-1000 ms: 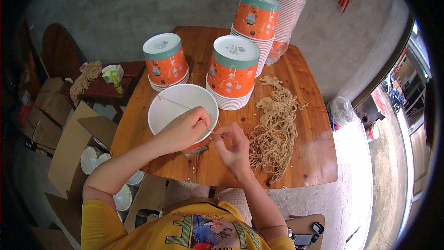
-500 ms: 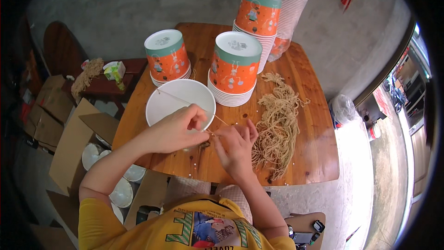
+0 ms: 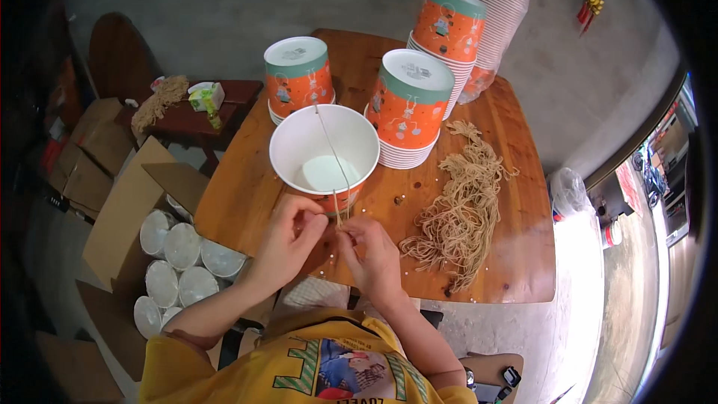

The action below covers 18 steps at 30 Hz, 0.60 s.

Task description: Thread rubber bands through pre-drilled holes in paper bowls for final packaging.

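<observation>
A paper bucket (image 3: 295,152), white inside, stands tilted toward me at the table's front. A thin tan string (image 3: 329,138) runs from its far rim across the opening and over the near side to my hands. My right hand (image 3: 372,258) pinches the string between thumb and fingers just below the near rim. Beside it on the left, my left hand (image 3: 286,243) has thumb and index finger brought close together near the bucket's lower side; whatever lies between them is too small to make out.
A heap of tan strings (image 3: 464,213) lies on the wooden table (image 3: 516,254) at right. Upside-down orange-and-green bucket stacks (image 3: 411,108) stand behind, with a wrapped stack (image 3: 499,11) farther back. Left below, an open carton (image 3: 123,232) holds several wrapped white round things (image 3: 183,247).
The bucket now tips toward me, showing its inside bottom. Both hands have drawn down below the near rim, and the string stretches more lengthwise across the opening. The view has shifted.
</observation>
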Each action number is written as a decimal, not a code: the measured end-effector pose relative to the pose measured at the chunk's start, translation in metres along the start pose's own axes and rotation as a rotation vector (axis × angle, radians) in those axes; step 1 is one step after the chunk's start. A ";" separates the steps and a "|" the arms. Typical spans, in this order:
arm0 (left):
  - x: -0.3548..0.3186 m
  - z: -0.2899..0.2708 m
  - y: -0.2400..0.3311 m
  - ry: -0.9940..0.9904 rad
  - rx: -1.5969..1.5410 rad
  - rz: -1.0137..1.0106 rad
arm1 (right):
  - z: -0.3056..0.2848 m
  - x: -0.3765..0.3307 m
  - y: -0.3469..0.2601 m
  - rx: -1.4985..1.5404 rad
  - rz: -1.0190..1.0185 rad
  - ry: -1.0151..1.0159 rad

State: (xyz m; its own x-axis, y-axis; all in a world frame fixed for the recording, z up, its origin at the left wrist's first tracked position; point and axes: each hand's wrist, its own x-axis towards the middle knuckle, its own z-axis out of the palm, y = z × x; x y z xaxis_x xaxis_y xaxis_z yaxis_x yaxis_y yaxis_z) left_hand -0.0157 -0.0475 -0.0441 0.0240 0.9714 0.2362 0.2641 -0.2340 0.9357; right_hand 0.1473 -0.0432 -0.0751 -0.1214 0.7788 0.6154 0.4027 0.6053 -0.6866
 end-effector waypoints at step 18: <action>0.022 0.020 0.000 0.161 -0.804 -0.426 | -0.014 0.013 -0.011 -0.212 -0.360 -0.213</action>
State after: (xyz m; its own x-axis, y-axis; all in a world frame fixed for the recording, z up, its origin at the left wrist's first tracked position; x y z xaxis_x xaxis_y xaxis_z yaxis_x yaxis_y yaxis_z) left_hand 0.0038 -0.0256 -0.0444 -0.0717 0.9786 -0.1929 -0.5307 0.1263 0.8381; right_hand 0.1546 -0.0417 -0.0541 -0.4615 0.5555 0.6917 0.4747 0.8133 -0.3364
